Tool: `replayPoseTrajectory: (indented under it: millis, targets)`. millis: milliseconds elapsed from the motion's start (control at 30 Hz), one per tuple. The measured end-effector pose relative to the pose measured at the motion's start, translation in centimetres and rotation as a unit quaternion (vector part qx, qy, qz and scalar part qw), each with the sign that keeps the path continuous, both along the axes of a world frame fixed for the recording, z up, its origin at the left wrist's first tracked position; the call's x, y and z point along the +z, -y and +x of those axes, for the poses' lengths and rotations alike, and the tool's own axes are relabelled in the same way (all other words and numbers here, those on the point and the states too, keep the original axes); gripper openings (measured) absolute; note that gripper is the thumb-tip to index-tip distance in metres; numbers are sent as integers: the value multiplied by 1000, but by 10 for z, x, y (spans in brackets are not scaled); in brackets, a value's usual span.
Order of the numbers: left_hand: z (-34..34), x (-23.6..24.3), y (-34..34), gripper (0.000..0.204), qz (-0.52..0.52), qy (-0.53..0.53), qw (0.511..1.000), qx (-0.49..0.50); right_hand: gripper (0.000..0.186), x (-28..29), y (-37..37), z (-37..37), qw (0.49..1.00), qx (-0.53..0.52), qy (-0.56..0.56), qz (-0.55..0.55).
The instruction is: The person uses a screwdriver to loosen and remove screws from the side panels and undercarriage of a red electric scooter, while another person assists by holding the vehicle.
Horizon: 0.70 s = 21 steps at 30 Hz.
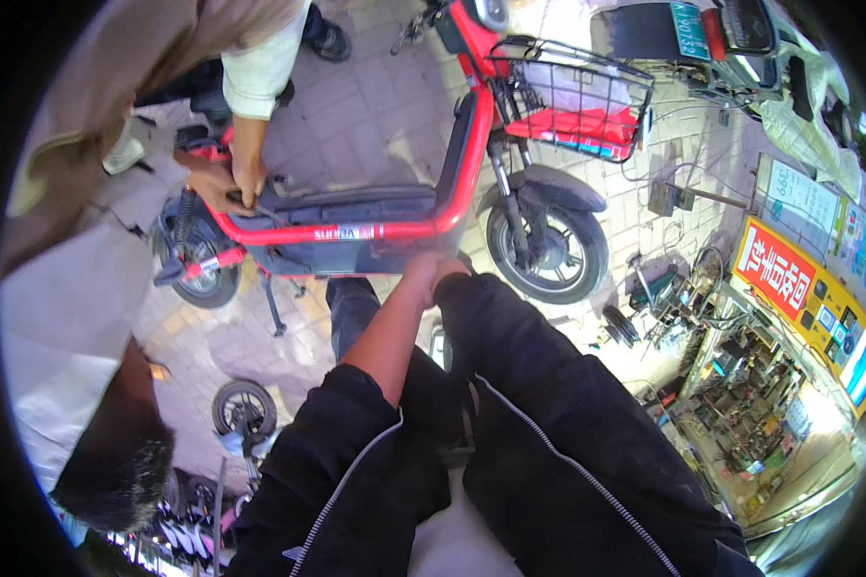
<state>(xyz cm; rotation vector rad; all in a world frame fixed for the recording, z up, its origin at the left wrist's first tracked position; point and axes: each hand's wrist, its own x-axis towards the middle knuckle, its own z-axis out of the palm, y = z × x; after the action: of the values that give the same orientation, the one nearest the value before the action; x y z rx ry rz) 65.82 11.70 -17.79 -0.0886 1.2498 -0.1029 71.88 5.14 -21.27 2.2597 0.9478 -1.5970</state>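
Note:
A red and black electric scooter (346, 235) stands across the view in front of me. My left hand (420, 276) and my right hand (446, 270) meet close together by the scooter's lower red side, below its footboard. Both sets of fingers are blurred or hidden, so whether they hold anything is unclear. At the rear end of the footboard, a co-worker's two hands (233, 185) come together over a spot by the seat area. Whatever lies between that person's fingers is too small to make out.
The scooter's front wheel (548, 248) and wire basket (573, 91) with red and white contents are at the right. Parts and tools clutter a bench (741, 413) beside a yellow and red sign (801, 306). The co-worker leans in from the left. Another wheel (244, 409) stands lower left.

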Motion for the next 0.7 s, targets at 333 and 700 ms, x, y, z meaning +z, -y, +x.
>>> replayPoseTrajectory:
  millis: [333, 700]
  targets:
    - [16, 27, -21, 31, -22, -22, 999, -31, 31, -22, 7, 17, 1000, 7, -21, -9]
    - [12, 26, -26, 31, -57, -2, 997, -47, 34, -29, 20, 6, 999, 3, -7, 38]
